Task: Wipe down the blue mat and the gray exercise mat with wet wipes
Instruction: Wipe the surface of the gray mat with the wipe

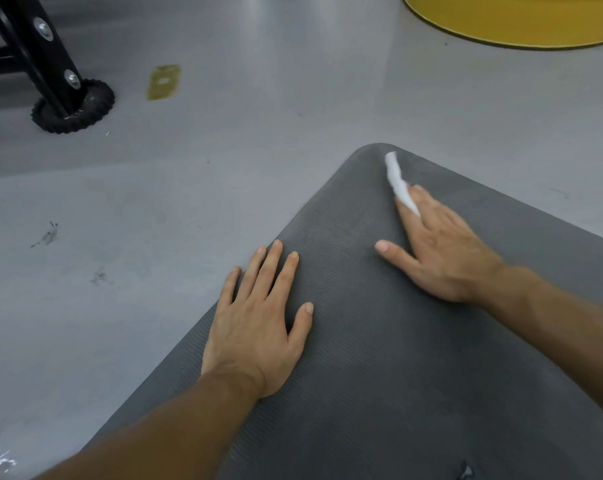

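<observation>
The gray exercise mat [379, 341] lies on the floor and fills the lower right of the head view, its rounded corner at the upper middle. My left hand [255, 323] lies flat on the mat near its left edge, fingers straight and spread. My right hand [438, 251] presses a bunched white wet wipe [399, 181] against the mat near the far corner, fingers stretched out flat; the wipe sticks out past my fingertips. The blue mat is not in view.
Gray floor [224, 150] surrounds the mat. A black metal equipment leg on a round rubber foot [73, 107] stands at the upper left. A yellow floor marking [163, 81] lies nearby. A yellow round object [522, 19] sits at the top right.
</observation>
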